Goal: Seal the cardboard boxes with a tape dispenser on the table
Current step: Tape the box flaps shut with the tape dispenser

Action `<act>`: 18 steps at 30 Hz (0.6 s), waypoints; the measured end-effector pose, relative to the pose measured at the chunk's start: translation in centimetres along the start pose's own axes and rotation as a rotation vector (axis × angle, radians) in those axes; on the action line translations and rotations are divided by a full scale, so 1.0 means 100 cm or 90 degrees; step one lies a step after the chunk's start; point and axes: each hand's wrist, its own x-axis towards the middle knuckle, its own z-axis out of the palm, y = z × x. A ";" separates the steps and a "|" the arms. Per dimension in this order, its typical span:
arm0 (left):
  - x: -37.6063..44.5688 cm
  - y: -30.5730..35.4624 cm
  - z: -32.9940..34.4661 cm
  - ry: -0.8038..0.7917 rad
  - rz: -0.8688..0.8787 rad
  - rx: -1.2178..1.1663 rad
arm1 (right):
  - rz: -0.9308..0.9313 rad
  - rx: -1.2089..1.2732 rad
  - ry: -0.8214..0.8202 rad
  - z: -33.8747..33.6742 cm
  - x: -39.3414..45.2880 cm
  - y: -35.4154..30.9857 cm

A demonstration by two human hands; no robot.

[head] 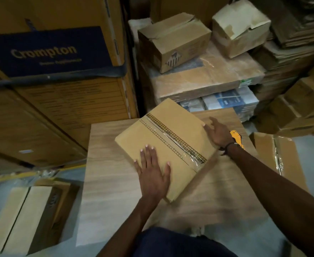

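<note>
A flat brown cardboard box (171, 127) lies turned at an angle on the wooden table (111, 182). Clear tape (178, 141) runs along its centre seam and over the near right edge. My left hand (153, 171) rests flat on the box's near half, fingers spread. My right hand (218, 132) touches the box's right edge with open fingers. A yellow tape dispenser (236, 137) lies on the table just behind my right wrist, mostly hidden by it.
A tall stack of large cartons with a blue Crompton box (46, 52) stands at the left. Smaller boxes (174, 41) sit on wrapped stacks behind the table. Cardboard boxes lie on the floor at the left (28, 217) and right (276, 154).
</note>
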 end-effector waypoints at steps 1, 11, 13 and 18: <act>0.005 -0.001 0.000 -0.005 0.008 -0.003 | 0.001 0.021 -0.020 -0.001 0.000 0.001; 0.118 -0.037 -0.034 -0.150 0.290 0.110 | 0.074 0.139 0.073 0.015 -0.070 0.034; 0.134 -0.035 -0.033 -0.168 0.315 0.119 | 0.074 0.179 0.061 0.014 -0.071 0.037; 0.133 -0.016 -0.031 -0.138 0.293 0.023 | 0.093 0.303 0.021 -0.003 -0.076 0.055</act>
